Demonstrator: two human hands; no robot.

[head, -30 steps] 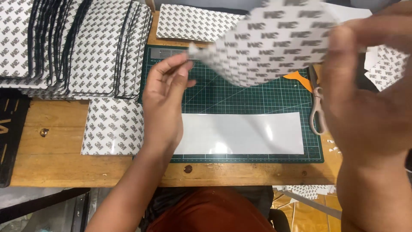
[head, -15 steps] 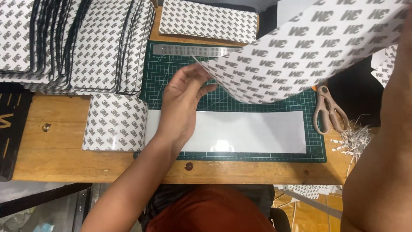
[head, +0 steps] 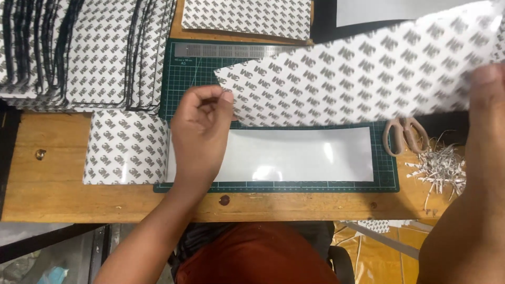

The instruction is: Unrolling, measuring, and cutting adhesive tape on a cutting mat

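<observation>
A: Where is the printed backing sheet (head: 368, 73) sitting?

B: It is hanging above the green cutting mat (head: 181, 79), slanting up from its lower left corner to the top right of the view. Its lower edge is running just over the glossy white strip (head: 294, 155) lying flat on the mat.

A: What is the left hand (head: 202, 131) doing?

B: It is curling loosely, thumb and forefinger pinching at the sheet's left corner. The wrist is crossing the strip's left end.

A: And the right hand (head: 486, 100)?

B: It is blurring at the right edge, fingertips pressing the sheet's far end; how tightly it is gripping I cannot tell.

A: How much room is there around them?

B: Little on the left: stacks of patterned sheets (head: 79, 52) are crowding the mat's left edge, and another patterned piece (head: 126, 152) is lying beside the strip. A steel ruler (head: 231, 50) is lining the mat's top. Scissors (head: 402, 134) and paper shreds (head: 436, 168) are sitting at the right, near the wooden bench's (head: 63, 202) front edge.
</observation>
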